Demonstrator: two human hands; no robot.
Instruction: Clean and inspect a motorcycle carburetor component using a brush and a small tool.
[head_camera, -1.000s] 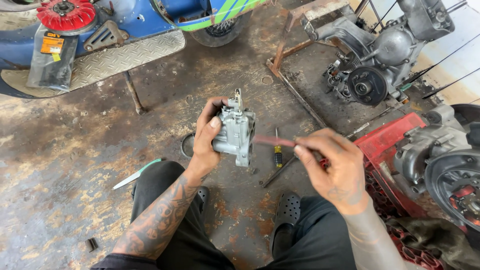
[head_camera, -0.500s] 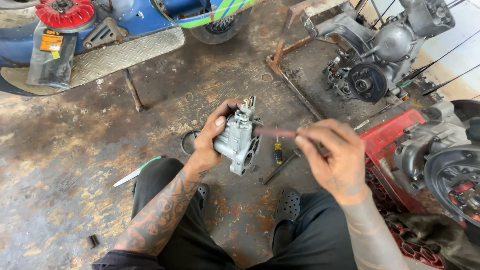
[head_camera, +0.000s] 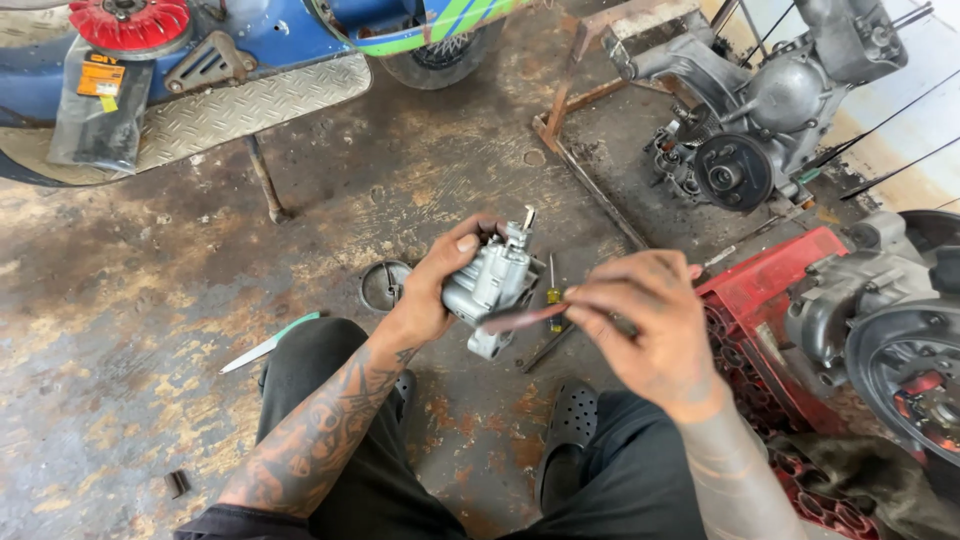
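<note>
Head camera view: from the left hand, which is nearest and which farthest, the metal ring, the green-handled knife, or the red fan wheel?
From the left hand:
1. Metal ring, on the floor just beside it.
2. Green-handled knife, lower left on the floor.
3. Red fan wheel, far top left.

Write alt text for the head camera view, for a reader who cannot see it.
A seated person's left hand grips a grey metal carburettor while the right hand holds a thin reddish tool against it. Around them on the stained concrete floor are a blue scooter, a bare engine and a red crate.
</note>
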